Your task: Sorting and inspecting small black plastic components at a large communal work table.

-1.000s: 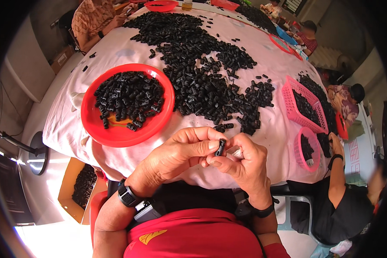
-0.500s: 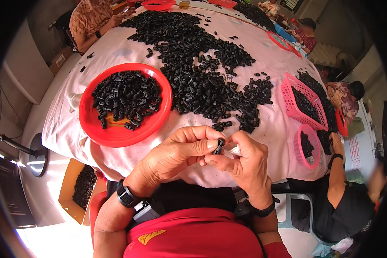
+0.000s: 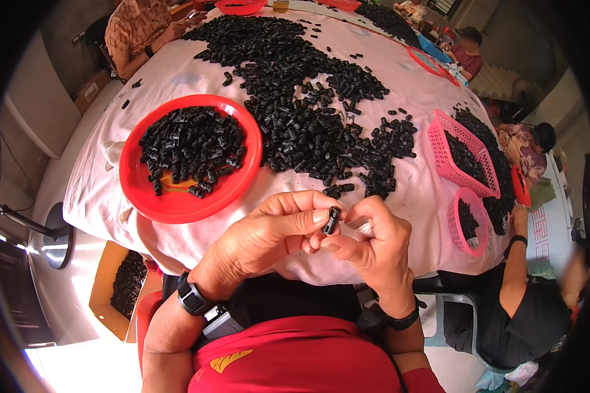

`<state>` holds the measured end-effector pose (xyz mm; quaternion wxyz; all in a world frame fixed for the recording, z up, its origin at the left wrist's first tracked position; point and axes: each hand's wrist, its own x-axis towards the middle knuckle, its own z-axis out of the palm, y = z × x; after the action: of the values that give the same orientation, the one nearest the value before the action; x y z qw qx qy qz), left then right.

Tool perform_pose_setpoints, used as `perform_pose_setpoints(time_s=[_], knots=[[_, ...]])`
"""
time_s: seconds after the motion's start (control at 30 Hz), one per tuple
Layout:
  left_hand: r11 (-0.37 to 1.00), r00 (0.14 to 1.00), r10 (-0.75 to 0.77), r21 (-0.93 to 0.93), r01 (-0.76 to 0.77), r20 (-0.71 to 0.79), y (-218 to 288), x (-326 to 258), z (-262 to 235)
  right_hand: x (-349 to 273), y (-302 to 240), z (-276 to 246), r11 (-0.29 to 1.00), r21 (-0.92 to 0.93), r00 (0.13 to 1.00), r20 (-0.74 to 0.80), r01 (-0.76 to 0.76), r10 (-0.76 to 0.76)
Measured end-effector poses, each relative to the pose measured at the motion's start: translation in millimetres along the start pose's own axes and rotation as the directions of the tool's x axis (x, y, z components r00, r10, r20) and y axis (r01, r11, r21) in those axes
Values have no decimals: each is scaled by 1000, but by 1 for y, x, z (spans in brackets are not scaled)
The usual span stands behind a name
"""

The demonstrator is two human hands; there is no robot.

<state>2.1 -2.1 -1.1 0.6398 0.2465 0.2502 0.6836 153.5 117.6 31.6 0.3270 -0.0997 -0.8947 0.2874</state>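
Both hands meet over the table's near edge. My left hand (image 3: 269, 229) and my right hand (image 3: 370, 245) together pinch one small black plastic piece (image 3: 332, 221), held upright between the fingertips. Something small and pale shows in my right hand's fingers just beside it. A round red tray (image 3: 144, 196) with many of the same black pieces lies to the left of my hands. A large heap of loose black pieces (image 3: 295, 98) covers the middle of the pink-clothed table (image 3: 413, 196).
Two pink baskets (image 3: 439, 154) (image 3: 453, 226) with black pieces sit at the right. A cardboard box (image 3: 108, 288) of pieces stands on the floor at lower left. Other people sit around the table: one at right (image 3: 524, 308), one at top left (image 3: 137, 29), others at the far side.
The hands have stayed together near the table edge, turning the black piece slightly between the fingertips. Nothing else has moved noticeably.
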Motion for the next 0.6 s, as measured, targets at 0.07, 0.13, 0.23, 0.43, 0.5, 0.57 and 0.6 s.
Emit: perform_pose_setpoints(time_s=[0.07,0.13,0.23,0.43,0.5,0.57,0.6], knots=[[999,999,-29,-39,29,16,3,-1,3,-4,1,-4,974,199,995,16,-104,103],[998,998,-43,-51,45,34,3,0,3,-5,-1,1,948,300,994,-13,-104,113],[997,997,-59,-53,62,59,2,-1,3,-3,-4,2,904,417,994,-9,-95,108],[997,996,-78,-10,79,52,0,1,0,-3,3,3,853,508,993,75,-120,94],[996,995,-88,-4,88,51,0,1,0,-4,3,4,825,546,989,73,-146,126],[995,993,-96,-19,97,62,2,1,2,-5,4,4,813,559,986,69,-165,152],[995,994,-95,-19,97,61,2,1,2,-5,3,3,813,559,986,70,-165,152]])
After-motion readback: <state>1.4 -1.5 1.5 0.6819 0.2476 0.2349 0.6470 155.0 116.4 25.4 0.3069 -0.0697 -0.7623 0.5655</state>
